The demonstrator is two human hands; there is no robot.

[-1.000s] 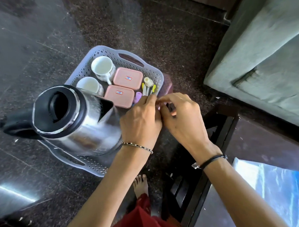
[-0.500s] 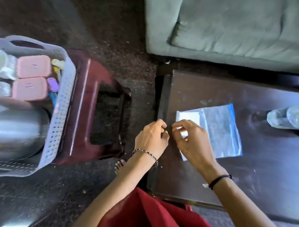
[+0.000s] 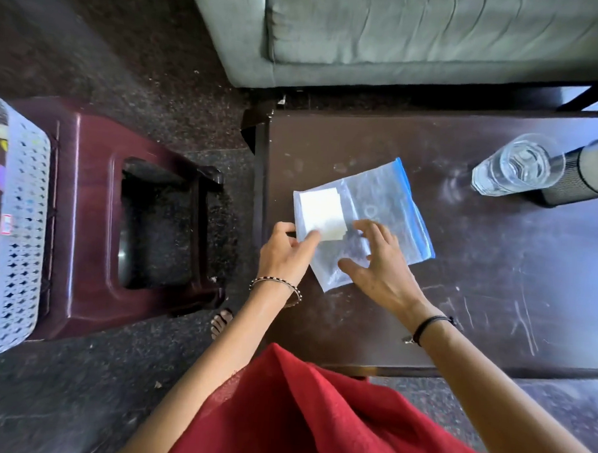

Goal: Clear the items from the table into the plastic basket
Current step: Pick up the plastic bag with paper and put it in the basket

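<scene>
Both hands on a clear zip bag at the near-left corner of the dark table.

The left hand [image 3: 284, 254] pinches the left edge of the zip bag [image 3: 377, 209], thumb over a white folded sheet [image 3: 322, 213] inside it; the right hand [image 3: 374, 267] lies spread and open on the bag's near half, gripping nothing. The bag lies flat on the table [image 3: 476, 302]. At two o'clock from it stand a drinking glass [image 3: 516, 169] and, touching it, a black mesh cylinder [image 3: 580, 180]. At nine o'clock, off the table, the plastic basket [image 3: 19, 234] rests on a maroon stool [image 3: 89, 217].
</scene>
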